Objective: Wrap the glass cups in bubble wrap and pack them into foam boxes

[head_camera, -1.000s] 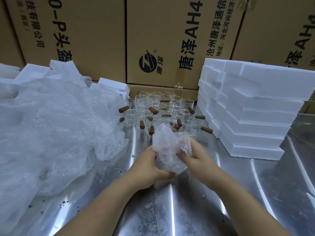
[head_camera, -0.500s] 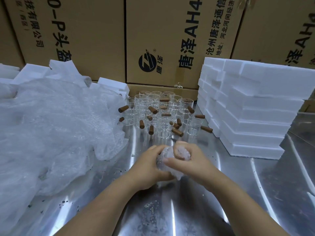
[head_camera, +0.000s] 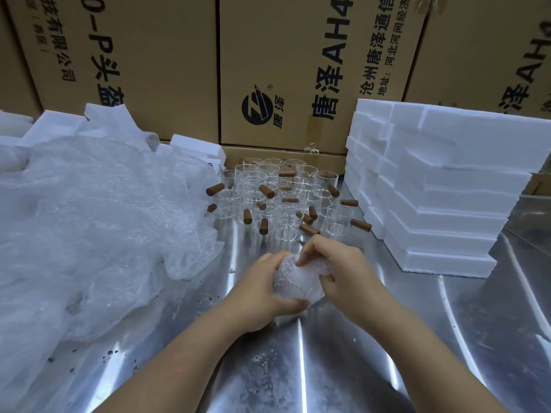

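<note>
At frame centre, the left hand curls round a bubble-wrapped glass cup just above the steel table, while the right hand pinches the wrap at its top. Bare glass cups with wooden handles stand behind, between the loose bubble wrap heap and the stacked foam boxes.

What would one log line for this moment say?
step: wrapping | left hand: holds wrapped cup | right hand: pinches its top | bare cups: behind hands | foam boxes: stacked at right
</note>
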